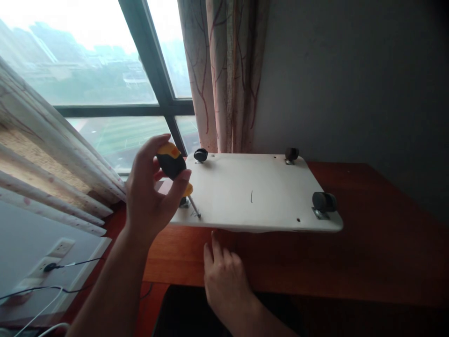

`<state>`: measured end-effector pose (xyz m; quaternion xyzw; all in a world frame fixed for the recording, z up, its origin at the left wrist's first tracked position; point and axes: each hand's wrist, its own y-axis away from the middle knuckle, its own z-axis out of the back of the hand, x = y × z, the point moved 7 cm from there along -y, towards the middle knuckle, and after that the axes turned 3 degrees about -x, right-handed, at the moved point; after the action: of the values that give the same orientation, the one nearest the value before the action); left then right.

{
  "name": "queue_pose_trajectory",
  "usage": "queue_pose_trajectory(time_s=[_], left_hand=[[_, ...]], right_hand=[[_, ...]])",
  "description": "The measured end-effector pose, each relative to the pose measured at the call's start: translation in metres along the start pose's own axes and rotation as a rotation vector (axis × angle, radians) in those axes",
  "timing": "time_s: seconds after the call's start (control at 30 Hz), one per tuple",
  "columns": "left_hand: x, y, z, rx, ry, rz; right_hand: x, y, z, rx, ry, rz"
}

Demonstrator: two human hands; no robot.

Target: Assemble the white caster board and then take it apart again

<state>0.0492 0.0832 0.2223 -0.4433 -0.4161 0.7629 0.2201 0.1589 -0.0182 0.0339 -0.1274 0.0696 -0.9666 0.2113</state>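
Observation:
My left hand [149, 196] is wrapped round the yellow and black handle of a screwdriver [172, 161]. Its metal shaft slants down to the front left part of a white board [242, 187], and the tip meets the board at a dark spot, probably a screw or hole. Beneath the left hand, one caster is mostly hidden. My right hand [226, 271] lies just before the board's near edge, index finger stretched to that edge and the others loosely bent, with nothing seen in it. Black casters point upward at the board's corners, including a front right caster [323, 202].
The board lies on a reddish-brown wooden table [368, 252]. Behind it stand a back left caster [200, 155] and a back right caster [291, 154], then a curtain [224, 75] and window. At lower left, cables run from a wall socket [62, 248].

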Motion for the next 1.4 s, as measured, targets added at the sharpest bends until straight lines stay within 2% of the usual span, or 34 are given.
queue_pose_trajectory(time_s=[0.13, 0.27, 0.33, 0.43, 0.53, 0.57, 0.63, 0.77, 0.87, 1.0, 1.13, 1.3, 1.4], left_hand=[[-0.002, 0.002, 0.000, 0.058, 0.058, -0.022], [-0.002, 0.001, -0.004, 0.233, 0.270, 0.014], [-0.001, 0.001, -0.005, 0.268, 0.303, 0.044], [-0.001, -0.002, -0.003, 0.182, 0.239, 0.029], [-0.002, -0.003, 0.003, 0.024, 0.052, -0.061], [-0.003, -0.002, 0.003, 0.004, 0.009, -0.085], [-0.002, -0.001, -0.001, 0.050, 0.033, -0.088], [-0.002, 0.000, -0.011, 0.210, 0.242, -0.019], [-0.003, -0.002, -0.008, 0.141, 0.236, 0.012], [-0.002, -0.003, -0.002, 0.025, 0.169, 0.018], [0.001, -0.002, -0.002, 0.023, 0.152, 0.044], [0.001, -0.001, -0.004, 0.032, 0.133, 0.014], [0.002, 0.000, -0.003, 0.049, 0.154, 0.014]], right_hand=[[0.009, -0.023, -0.011, 0.193, 0.087, -0.062], [0.003, -0.033, -0.013, 0.220, 0.067, -0.145], [0.000, -0.033, -0.012, 0.211, 0.066, -0.153], [0.000, -0.029, -0.013, 0.212, 0.118, -0.123], [0.002, -0.022, -0.015, 0.189, 0.141, -0.114], [0.003, -0.019, -0.016, 0.179, 0.131, -0.116], [0.004, -0.014, -0.018, 0.156, 0.108, -0.128], [0.003, -0.005, -0.014, 0.144, 0.077, -0.145], [-0.002, 0.000, -0.003, 0.099, 0.035, -0.136], [-0.016, 0.003, 0.011, -0.035, 0.049, -0.143], [-0.027, 0.003, 0.004, -0.050, 0.082, -0.116], [-0.024, 0.005, -0.010, -0.037, 0.066, -0.026], [-0.022, 0.012, -0.008, -0.100, 0.076, -0.005]])
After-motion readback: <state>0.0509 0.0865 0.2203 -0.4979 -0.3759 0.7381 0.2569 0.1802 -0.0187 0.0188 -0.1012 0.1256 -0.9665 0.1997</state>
